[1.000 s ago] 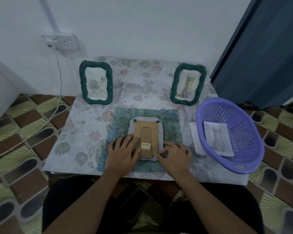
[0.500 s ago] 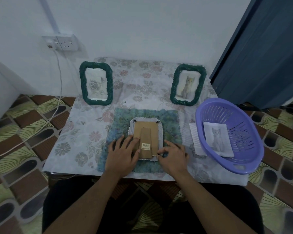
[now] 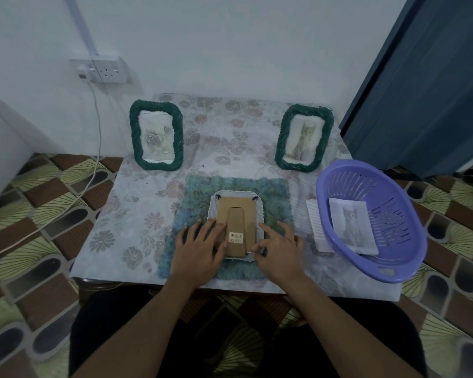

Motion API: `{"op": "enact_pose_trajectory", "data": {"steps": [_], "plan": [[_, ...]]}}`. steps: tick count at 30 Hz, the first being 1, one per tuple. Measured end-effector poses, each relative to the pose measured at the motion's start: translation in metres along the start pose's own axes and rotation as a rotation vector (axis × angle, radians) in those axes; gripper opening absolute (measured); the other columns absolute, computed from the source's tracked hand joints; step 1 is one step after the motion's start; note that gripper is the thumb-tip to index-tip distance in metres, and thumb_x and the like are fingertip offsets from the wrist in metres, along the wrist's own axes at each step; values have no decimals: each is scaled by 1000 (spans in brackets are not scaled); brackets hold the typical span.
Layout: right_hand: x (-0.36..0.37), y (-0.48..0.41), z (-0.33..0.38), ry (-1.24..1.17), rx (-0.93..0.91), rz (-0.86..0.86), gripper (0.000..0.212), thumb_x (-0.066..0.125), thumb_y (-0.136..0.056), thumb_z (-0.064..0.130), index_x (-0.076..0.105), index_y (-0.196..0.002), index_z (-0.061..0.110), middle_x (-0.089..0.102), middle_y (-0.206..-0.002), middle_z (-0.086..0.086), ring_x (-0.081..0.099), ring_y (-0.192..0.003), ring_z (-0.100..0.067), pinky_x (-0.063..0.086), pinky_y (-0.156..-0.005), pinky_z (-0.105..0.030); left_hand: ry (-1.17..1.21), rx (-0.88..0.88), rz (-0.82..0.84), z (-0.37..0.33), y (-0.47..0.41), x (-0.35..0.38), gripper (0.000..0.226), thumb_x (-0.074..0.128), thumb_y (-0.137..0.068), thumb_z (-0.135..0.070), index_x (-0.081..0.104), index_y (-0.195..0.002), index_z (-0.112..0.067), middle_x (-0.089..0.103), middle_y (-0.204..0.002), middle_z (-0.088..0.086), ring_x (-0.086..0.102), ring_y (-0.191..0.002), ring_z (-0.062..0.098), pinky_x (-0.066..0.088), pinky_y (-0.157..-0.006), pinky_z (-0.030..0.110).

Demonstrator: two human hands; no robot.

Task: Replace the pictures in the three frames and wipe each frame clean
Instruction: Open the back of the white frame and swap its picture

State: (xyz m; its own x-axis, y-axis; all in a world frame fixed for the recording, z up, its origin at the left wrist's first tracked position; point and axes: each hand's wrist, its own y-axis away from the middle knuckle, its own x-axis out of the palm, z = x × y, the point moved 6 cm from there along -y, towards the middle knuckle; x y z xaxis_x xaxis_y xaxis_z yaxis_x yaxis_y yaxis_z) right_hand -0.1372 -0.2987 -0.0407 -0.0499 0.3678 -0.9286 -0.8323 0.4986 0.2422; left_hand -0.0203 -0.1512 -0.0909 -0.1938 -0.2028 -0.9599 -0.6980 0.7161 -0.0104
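Note:
A white frame (image 3: 236, 199) lies face down on a blue-green fluffy cloth (image 3: 273, 192), its brown cardboard back (image 3: 236, 214) with folded stand facing up. My left hand (image 3: 200, 248) rests flat on the frame's lower left, fingers spread and straight. My right hand (image 3: 280, 251) sits at the lower right corner, thumb and forefinger pinching at the edge of the backing there. Two green rope frames stand upright at the back: the left one (image 3: 156, 137) shows roses, the right one (image 3: 304, 137) shows a cat.
A purple plastic basket (image 3: 393, 263) at the table's right edge holds a cat picture (image 3: 351, 227). White paper (image 3: 316, 225) lies beside it. A flowered tablecloth (image 3: 137, 214) covers the small table. A wall socket (image 3: 108, 70) with a cable hangs at the back left.
My right hand has shifted slightly at the frame's lower right corner, its thumb and forefinger drawing together on the edge. The left hand and the frame stay where they were.

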Motion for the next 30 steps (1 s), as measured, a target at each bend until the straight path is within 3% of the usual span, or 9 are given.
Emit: {"op": "enact_pose_trajectory", "data": {"steps": [8, 11, 15, 18, 21, 25, 30], "plan": [[-4, -13, -9, -122, -14, 146, 14, 62, -92, 37, 74, -97, 42, 40, -151, 23, 23, -144, -18, 19, -110, -46, 1, -3, 16, 0, 1, -1, 58, 15, -97, -61, 37, -147, -39, 36, -155, -8, 29, -144, 25, 24, -113, 52], [-1, -17, -15, -291, -25, 87, 14, 58, -94, 34, 71, -92, 38, 53, -140, 21, 39, -134, -17, 22, -107, -44, 7, 5, 2, 0, 1, -3, 59, 13, -97, -63, 36, -147, -40, 36, -155, -7, 31, -144, 26, 26, -113, 52], [2, -23, -15, -508, -88, -114, 44, 46, -90, 4, 63, -94, 45, 65, -128, 6, 54, -125, -21, 40, -106, -51, 2, -25, -12, -1, 4, -5, 65, 17, -97, -64, 16, -156, -34, 25, -162, 1, 30, -145, 26, 26, -114, 50], [7, -29, -7, -533, -82, -145, 44, 47, -92, 0, 65, -124, 25, 50, -147, -3, 40, -138, -24, 35, -114, -45, 60, -110, -33, 0, 5, -8, 81, 22, -93, -68, 13, -157, -19, 18, -163, 5, 27, -145, 29, 25, -115, 49], [15, -32, 9, -498, -94, -93, 52, 51, -96, 14, 49, -144, 33, 31, -160, 0, 21, -148, -21, 24, -119, -47, 92, -167, -25, 3, 7, -8, 92, 18, -87, -74, 17, -156, -13, 18, -163, 5, 20, -148, 27, 20, -118, 46], [29, -33, 22, -331, -78, -15, 51, 49, -98, 32, 40, -147, 42, 14, -165, 7, 3, -152, -14, 12, -118, -52, 56, -201, -38, 4, 6, -8, 92, 18, -85, -74, 29, -152, -12, 30, -159, 6, 26, -146, 25, 22, -116, 46], [31, -35, 25, -300, -45, -11, 51, 49, -95, 35, 40, -145, 43, 13, -165, 6, 7, -151, -17, 11, -117, -51, 57, -210, 7, 5, 4, -10, 85, 17, -85, -73, 36, -148, -19, 30, -158, -1, 21, -145, 19, 19, -113, 46]]}}
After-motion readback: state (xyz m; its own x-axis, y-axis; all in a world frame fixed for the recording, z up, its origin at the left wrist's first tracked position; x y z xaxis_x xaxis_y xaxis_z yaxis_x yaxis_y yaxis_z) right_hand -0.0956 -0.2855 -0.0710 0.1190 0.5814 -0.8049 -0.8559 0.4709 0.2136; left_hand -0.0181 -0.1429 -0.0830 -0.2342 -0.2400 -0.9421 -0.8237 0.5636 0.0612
